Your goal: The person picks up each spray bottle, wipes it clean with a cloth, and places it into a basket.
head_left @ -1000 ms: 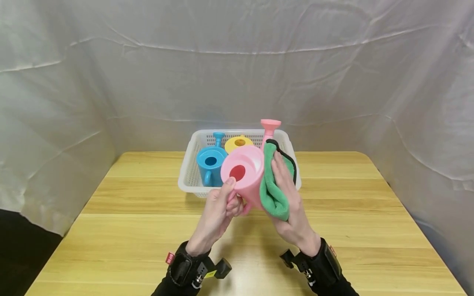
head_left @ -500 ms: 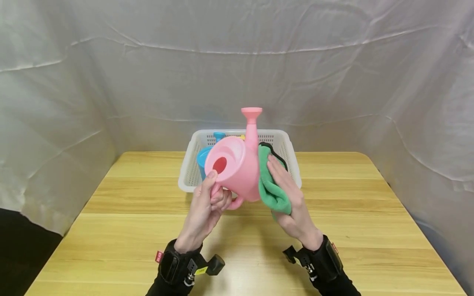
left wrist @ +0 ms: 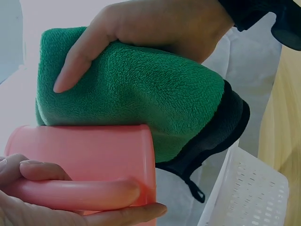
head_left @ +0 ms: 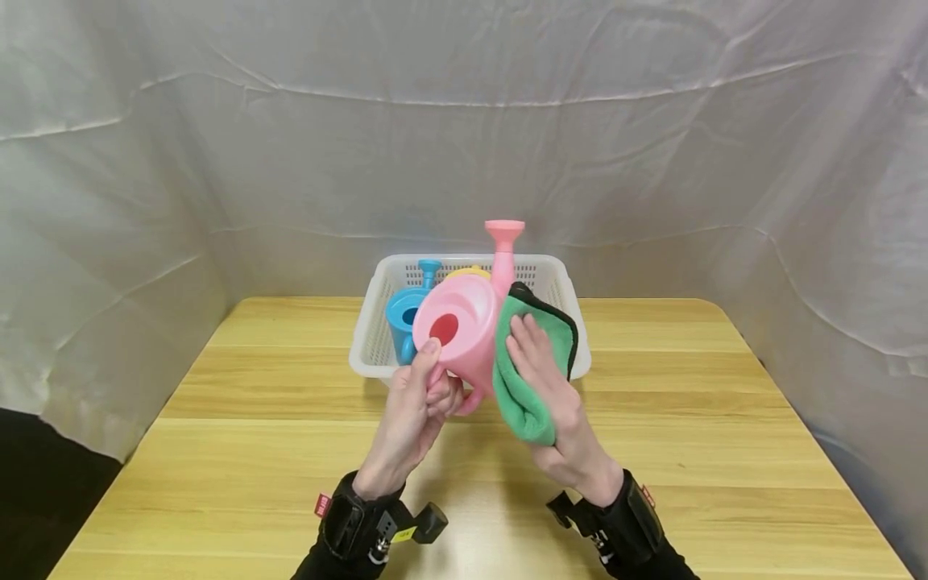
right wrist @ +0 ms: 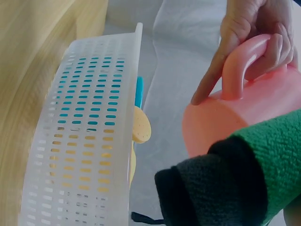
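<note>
My left hand point(head_left: 413, 411) grips the handle of a pink watering can point(head_left: 460, 322), held up in front of the basket. The can is tilted, its round opening facing me and its rose pointing up. My right hand point(head_left: 551, 395) holds a folded green cloth point(left wrist: 127, 89) with black edging against the can's right side, fingers long over it in the head view. In the left wrist view the right thumb lies across the cloth's near face. A finger of the left hand stretches along the can's base in the right wrist view.
Behind the can a white perforated basket point(head_left: 371, 342) stands on the wooden table point(head_left: 254, 451). In it are a blue watering can point(head_left: 402, 310) and a yellow one point(head_left: 470, 271), partly covered by the pink can. Pale sheeting point(head_left: 464, 145) surrounds the table's back and sides.
The pink watering can swung left and up, then came partway back right and down. The green cloth stays at its side; the right hand has shifted slightly left and lower over the last half second.
</note>
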Demonstrator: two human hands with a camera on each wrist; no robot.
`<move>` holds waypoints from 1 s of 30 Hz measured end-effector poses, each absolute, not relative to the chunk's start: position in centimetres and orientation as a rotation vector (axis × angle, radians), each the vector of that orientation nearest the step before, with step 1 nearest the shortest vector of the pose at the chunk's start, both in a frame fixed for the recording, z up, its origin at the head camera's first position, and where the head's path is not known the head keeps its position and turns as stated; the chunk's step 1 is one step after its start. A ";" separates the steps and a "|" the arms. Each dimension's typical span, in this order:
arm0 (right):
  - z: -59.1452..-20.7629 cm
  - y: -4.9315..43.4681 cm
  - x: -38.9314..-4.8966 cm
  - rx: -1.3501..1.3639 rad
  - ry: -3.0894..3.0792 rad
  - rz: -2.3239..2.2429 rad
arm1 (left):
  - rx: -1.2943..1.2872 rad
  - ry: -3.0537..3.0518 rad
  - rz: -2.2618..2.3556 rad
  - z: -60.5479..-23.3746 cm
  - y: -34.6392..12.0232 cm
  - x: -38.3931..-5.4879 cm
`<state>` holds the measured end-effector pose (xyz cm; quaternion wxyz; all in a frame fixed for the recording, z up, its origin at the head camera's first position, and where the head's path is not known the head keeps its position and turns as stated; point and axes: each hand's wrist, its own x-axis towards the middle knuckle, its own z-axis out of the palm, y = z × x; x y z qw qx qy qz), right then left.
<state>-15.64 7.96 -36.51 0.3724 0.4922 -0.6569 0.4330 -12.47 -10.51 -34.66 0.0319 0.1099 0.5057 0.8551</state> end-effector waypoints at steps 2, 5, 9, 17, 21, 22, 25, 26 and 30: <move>-36.5 7.8 -15.6 1.296 -1.660 1.078 | 0.316 1.548 2.646 -34.6 -10.6 -12.5; -36.6 7.7 -15.5 1.360 -1.633 1.020 | 0.293 1.517 2.661 -34.4 -10.8 -12.4; -36.8 7.7 -15.6 1.397 -1.626 0.949 | 0.308 1.483 2.676 -34.2 -11.2 -12.5; -37.2 7.9 -15.6 1.248 -1.755 0.964 | 0.341 1.461 2.688 -34.0 -11.4 -12.4; -37.1 8.6 -16.1 1.296 -1.803 0.941 | 0.380 1.396 2.708 -33.9 -11.9 -12.5; -37.1 8.9 -16.3 1.317 -1.804 0.928 | 0.398 1.363 2.721 -33.8 -12.1 -12.5; -37.0 9.8 -16.9 1.373 -1.806 0.878 | 0.448 1.269 2.749 -33.6 -12.6 -12.6; -36.9 10.0 -17.1 1.384 -1.807 0.861 | 0.458 1.251 2.756 -33.5 -12.7 -12.6; -36.8 10.8 -17.5 1.387 -1.834 0.787 | 0.473 1.208 2.770 -33.4 -13.0 -12.8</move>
